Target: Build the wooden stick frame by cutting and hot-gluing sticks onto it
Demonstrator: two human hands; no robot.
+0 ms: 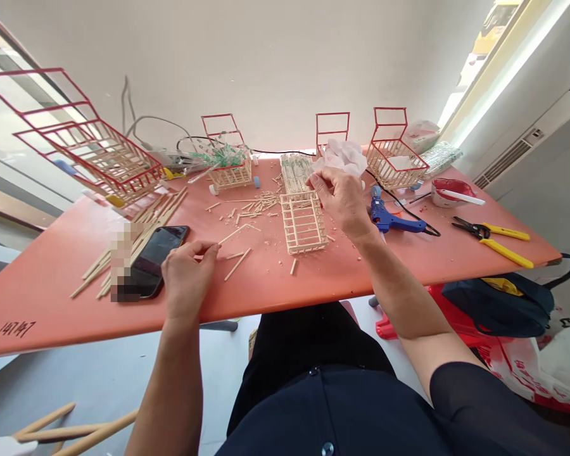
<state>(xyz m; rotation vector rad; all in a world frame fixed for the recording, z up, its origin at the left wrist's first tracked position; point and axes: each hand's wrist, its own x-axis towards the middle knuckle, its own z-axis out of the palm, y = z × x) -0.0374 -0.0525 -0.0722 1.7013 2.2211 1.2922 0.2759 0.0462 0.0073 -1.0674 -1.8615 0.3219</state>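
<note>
My left hand [190, 272] is closed in a pinch on one end of a thin wooden stick [232, 235], low over the table beside the phone. My right hand [342, 201] is also pinched, its fingertips at the far edge of a small wooden-stick basket frame [304, 221]. Whatever lies between those fingertips is too small or hidden to make out. The frame rests on the table as an open lattice of pale sticks. Short cut sticks [261, 202] lie scattered to its left, and a loose stick [237, 264] lies in front of my left hand.
Miniature carts with red-painted rails stand at the left [99, 152], back [230, 168] and right [396, 158]. A blue glue gun [394, 220], yellow-handled pliers [494, 239] and a bowl of red paint [449, 190] are on the right. Long sticks [156, 215] and a phone [156, 259] lie left.
</note>
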